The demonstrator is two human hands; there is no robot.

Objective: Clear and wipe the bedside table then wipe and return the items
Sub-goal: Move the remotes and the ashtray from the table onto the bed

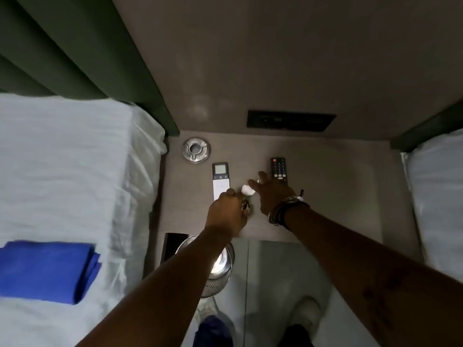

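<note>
Reaching over the table [325,196], you have both hands above its front half. Left of the table, a blue cloth [47,269] lies folded on the bed [62,171]. At the table's back left sits an ashtray [196,150], a white remote [220,177] just in front. Your left hand [229,212] is curled around something small and metallic, too blurred to name. Your right hand [271,194] pinches a white object [246,189], fingers spread, touching a black remote [278,170].

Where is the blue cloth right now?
The blue cloth lies folded on the white bed, at the head view's left, beside the bedside table.
</note>
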